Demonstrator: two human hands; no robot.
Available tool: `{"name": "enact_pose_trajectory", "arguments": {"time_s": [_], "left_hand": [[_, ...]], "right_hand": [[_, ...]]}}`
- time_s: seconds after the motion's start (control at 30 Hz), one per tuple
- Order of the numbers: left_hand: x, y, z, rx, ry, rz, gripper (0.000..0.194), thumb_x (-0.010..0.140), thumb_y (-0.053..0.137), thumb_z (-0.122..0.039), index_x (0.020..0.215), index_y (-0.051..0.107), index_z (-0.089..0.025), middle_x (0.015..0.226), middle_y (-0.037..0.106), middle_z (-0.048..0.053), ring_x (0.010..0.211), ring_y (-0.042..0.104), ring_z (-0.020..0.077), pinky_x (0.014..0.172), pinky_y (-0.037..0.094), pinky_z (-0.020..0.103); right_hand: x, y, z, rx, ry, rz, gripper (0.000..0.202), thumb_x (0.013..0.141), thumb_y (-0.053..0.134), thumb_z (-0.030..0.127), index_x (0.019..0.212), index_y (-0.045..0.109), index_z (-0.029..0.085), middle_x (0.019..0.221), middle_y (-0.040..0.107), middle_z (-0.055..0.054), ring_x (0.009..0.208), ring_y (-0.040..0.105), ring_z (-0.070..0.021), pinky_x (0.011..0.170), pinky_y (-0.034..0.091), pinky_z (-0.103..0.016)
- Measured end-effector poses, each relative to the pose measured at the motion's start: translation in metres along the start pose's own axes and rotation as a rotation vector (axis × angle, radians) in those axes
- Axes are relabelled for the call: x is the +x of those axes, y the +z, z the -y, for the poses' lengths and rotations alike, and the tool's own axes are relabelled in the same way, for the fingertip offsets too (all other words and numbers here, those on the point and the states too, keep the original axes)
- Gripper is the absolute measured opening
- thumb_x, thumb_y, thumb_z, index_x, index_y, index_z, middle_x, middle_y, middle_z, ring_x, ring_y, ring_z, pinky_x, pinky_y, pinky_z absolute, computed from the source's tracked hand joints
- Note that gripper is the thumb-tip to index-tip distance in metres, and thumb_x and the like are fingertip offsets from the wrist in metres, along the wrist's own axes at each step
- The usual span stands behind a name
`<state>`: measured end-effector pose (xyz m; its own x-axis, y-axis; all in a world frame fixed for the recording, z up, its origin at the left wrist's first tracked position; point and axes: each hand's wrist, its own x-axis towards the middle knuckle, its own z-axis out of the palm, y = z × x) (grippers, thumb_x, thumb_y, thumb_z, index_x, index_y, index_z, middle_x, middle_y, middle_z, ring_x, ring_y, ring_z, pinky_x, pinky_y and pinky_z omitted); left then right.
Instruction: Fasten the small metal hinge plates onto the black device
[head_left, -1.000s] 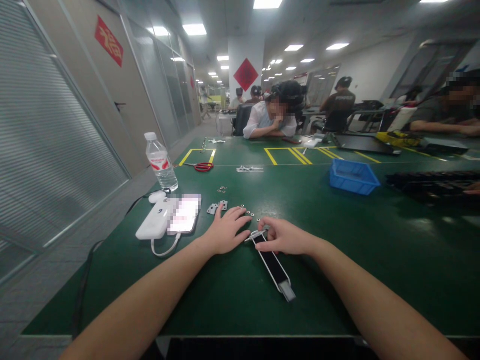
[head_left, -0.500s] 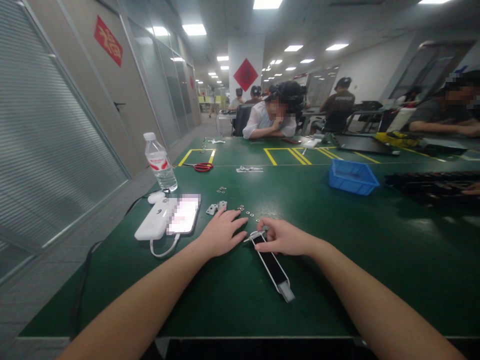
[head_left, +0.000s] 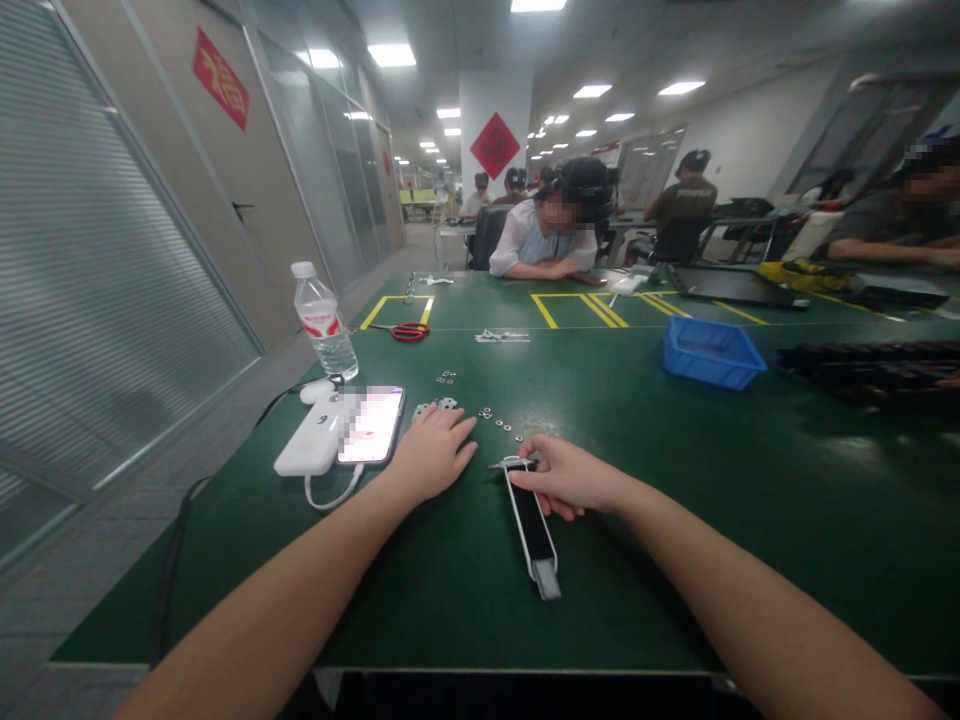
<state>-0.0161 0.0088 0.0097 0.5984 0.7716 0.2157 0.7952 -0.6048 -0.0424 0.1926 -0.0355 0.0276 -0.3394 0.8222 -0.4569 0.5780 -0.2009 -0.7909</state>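
My right hand (head_left: 564,474) grips the upper end of a long black strip with a white edge (head_left: 534,525), thumb on top and fingers curled at its side. A grey block sticks out of its near end, and a thin pointed piece juts left from its top. My left hand (head_left: 431,455) lies spread on the green table, fingertips at small grey metal parts (head_left: 448,403) that it partly covers. Several small rings (head_left: 503,425) lie between and beyond the hands, with more small pieces (head_left: 447,376) farther back.
Left of my left hand lie a lit phone (head_left: 373,425) and a cabled white power bank (head_left: 309,438); a water bottle (head_left: 326,325) stands behind. Red-handled scissors (head_left: 409,332) lie ahead, a blue bin (head_left: 712,352) at right. A person (head_left: 551,225) sits across the table (head_left: 637,590).
My left hand has moved slightly left, away from the strip and over the grey metal parts. The strip's near end has swung left in my right hand. The person opposite has lowered a hand.
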Motion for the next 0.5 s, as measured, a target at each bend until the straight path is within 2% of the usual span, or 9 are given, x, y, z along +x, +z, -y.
{"name": "enact_pose_trajectory", "arguments": {"time_s": [0.07,0.1,0.2,0.27,0.4,0.5], "left_hand": [[0.000,0.000,0.001,-0.023,0.019,0.024,0.036,0.094,0.041,-0.032,0.120,0.059,-0.017,0.126,0.058,0.011,0.119,0.051,0.0240,0.109,0.029,0.045],[0.000,0.000,0.002,-0.033,0.022,0.031,0.035,0.094,0.040,-0.031,0.118,0.061,-0.016,0.124,0.060,0.011,0.118,0.052,0.0240,0.108,0.030,0.045],[0.002,0.001,0.004,-0.058,0.026,0.033,0.034,0.093,0.038,-0.026,0.109,0.066,-0.013,0.117,0.063,0.012,0.112,0.055,0.0250,0.104,0.035,0.045],[0.003,0.002,0.006,-0.087,0.037,0.023,0.034,0.093,0.037,-0.024,0.105,0.067,-0.012,0.115,0.064,0.013,0.109,0.056,0.0252,0.100,0.039,0.044],[0.003,0.003,0.005,-0.165,0.059,-0.014,0.032,0.092,0.038,-0.022,0.107,0.066,-0.014,0.113,0.064,0.010,0.106,0.057,0.0236,0.096,0.041,0.042],[0.002,0.003,-0.001,-0.165,0.032,-0.041,0.031,0.089,0.044,-0.022,0.114,0.061,-0.015,0.118,0.062,0.010,0.108,0.055,0.0240,0.096,0.040,0.042]], "right_hand": [[0.002,-0.006,-0.003,-0.043,-0.022,-0.046,0.027,0.090,0.050,0.037,0.106,0.044,0.017,0.051,0.056,0.006,0.034,0.041,-0.0071,0.033,0.028,-0.018],[0.004,-0.010,-0.006,-0.087,-0.051,-0.119,0.027,0.089,0.050,0.038,0.105,0.047,0.016,0.053,0.057,0.005,0.037,0.043,-0.0075,0.037,0.031,-0.019],[0.013,-0.022,-0.020,-0.291,-0.185,-0.459,0.022,0.088,0.053,0.033,0.102,0.057,0.017,0.063,0.059,0.001,0.055,0.052,-0.0108,0.055,0.041,-0.024],[0.020,-0.027,-0.029,-0.415,-0.269,-0.563,0.025,0.087,0.051,0.026,0.109,0.061,0.019,0.074,0.060,-0.001,0.065,0.054,-0.0129,0.064,0.043,-0.027],[0.028,-0.023,-0.039,-0.587,-0.408,-0.515,0.039,0.090,0.045,0.022,0.127,0.056,0.023,0.095,0.055,-0.006,0.082,0.054,-0.0160,0.075,0.043,-0.029],[0.031,-0.018,-0.036,-0.681,-0.399,-0.471,0.044,0.093,0.040,0.026,0.137,0.047,0.026,0.103,0.052,-0.009,0.090,0.053,-0.0202,0.075,0.042,-0.031]]}}
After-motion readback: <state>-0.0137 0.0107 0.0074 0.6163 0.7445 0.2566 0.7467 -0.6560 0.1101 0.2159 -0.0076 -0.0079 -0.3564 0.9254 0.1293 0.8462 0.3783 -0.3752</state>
